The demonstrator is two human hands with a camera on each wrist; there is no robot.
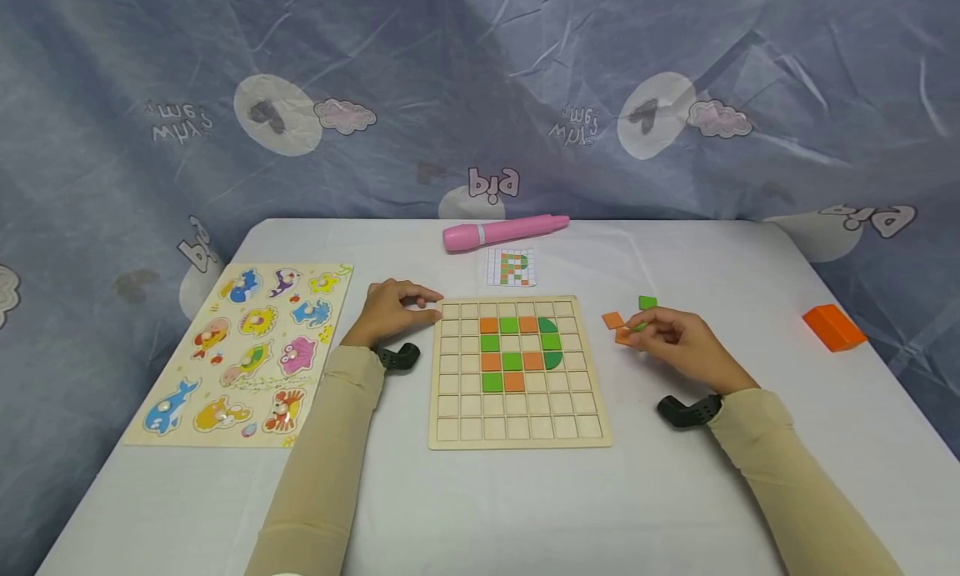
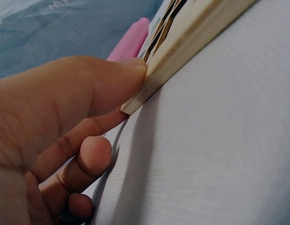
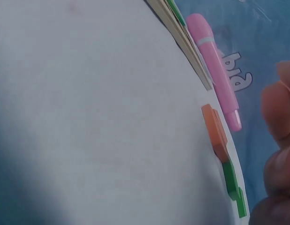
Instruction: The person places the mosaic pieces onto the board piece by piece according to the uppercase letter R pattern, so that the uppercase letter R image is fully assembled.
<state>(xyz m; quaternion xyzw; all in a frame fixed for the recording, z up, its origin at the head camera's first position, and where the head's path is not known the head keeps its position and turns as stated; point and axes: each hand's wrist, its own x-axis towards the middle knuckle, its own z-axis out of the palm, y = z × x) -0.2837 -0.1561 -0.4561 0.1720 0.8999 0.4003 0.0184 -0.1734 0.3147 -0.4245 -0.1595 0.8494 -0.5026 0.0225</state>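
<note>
At its far left corner, the wooden grid board (image 1: 530,428) is pinched between the thumb and index finger of my left hand (image 1: 392,311). Orange and green square tiles, with two dark green rounded pieces (image 1: 552,360), fill some cells in the upper middle. My right hand (image 1: 681,340) hovers over loose tiles right of the board, fingers bent and nothing seen between them. An orange tile (image 1: 612,319) and a green tile (image 1: 647,302) lie there. Another orange tile (image 1: 622,337) is partly covered by the fingertips; in the right wrist view the orange and green tiles (image 3: 231,180) rest on the cloth.
Behind the board lie a small pattern card (image 1: 512,267) and a pink pen-shaped object (image 1: 506,231). A sea-animal peg puzzle (image 1: 180,355) occupies the left side of the white table. Far right stands an orange block (image 1: 834,328). A printed blue-grey cloth (image 1: 450,76) hangs behind the table.
</note>
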